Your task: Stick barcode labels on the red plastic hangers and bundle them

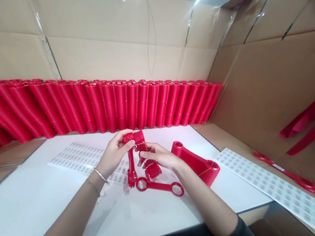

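Observation:
Above the white table, my left hand (117, 149) is closed around the upper left part of a bunch of flat red plastic pieces with ring ends (131, 160). My right hand (160, 155) grips the fanned-out right part of the bunch (153, 169), thumb in front. A thin yellowish band, perhaps a rubber band (140, 143), runs between my hands across the top. Just below the bunch is a single red piece with a ring at each end (161, 186); whether it touches the bunch I cannot tell. Right of my right hand stands a neat banded stack of these pieces (195, 159).
Many tall red stacks (109, 105) line the back against the cardboard wall (107, 51). Label sheets lie on the white table (35, 205) at left (78, 158) and along its right edge (266, 181). A labelled red piece (285, 172) lies farther right.

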Tool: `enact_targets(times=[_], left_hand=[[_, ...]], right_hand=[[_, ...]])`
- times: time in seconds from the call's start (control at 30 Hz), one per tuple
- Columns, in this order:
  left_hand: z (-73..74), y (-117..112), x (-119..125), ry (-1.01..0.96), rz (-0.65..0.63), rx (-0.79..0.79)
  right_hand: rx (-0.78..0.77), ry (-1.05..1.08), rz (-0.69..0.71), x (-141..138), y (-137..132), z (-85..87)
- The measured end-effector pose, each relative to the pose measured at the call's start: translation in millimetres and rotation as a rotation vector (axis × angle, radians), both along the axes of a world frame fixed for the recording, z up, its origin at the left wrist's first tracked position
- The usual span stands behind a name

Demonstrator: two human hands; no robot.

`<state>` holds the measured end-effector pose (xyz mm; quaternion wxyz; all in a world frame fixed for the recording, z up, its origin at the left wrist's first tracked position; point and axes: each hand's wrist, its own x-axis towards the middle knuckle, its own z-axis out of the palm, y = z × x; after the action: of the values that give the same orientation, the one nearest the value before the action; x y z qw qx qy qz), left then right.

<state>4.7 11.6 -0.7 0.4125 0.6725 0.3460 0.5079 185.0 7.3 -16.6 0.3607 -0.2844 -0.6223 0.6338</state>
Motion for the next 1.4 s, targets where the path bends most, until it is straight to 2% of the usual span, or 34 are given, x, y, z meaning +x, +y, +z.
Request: enact_targets(times=[0.13,0.27,0.4,0.6,0.77,0.87,0.93,1.1,1.23,1.4], left_hand=[[-2.1,-0.3,6.6,-0.03,0.033,0.014],[-0.7,-3.4,9.4,-0.066,0.053,-0.001],[-1.2,-4.1,11.5,-0.095,0.026,-0.026],[-3.7,-3.4,13.2,-0.038,0.005,0.013],[-1.4,-7.2,10.4,0.008,-0.014,0.044],[0.3,-9.9,8.6,0.037,-0.076,0.048],[0.6,-10.5,7.2,0.081,-0.116,0.067],[-2.2,-7.9,3.5,0.137,-0.115,0.125],[-3.8,-6.2,2.6,0.128,-0.137,0.11],[0.2,-5.4,1.2,0.064,-0.126,0.098]], right_hand=[[0.057,0.062,-0.091,-8.5,1.5,-6.4],[0.065,0.146,-0.064,-11.8,1.8,-9.4],[0.061,0.132,-0.103,-13.6,2.0,-10.3],[0.076,0.104,-0.158,-15.2,2.9,-11.5],[-0.013,0.182,-0.04,-11.3,0.9,-9.0],[-0.109,0.203,0.051,-9.4,-1.7,-6.5],[-0.118,0.181,0.063,-9.2,-2.4,-6.2],[0.013,0.129,0.014,-12.2,-0.7,-9.6],[0.159,0.055,-0.108,-16.3,-0.4,-10.0],[0.212,0.075,-0.184,-15.3,0.0,-7.4]])
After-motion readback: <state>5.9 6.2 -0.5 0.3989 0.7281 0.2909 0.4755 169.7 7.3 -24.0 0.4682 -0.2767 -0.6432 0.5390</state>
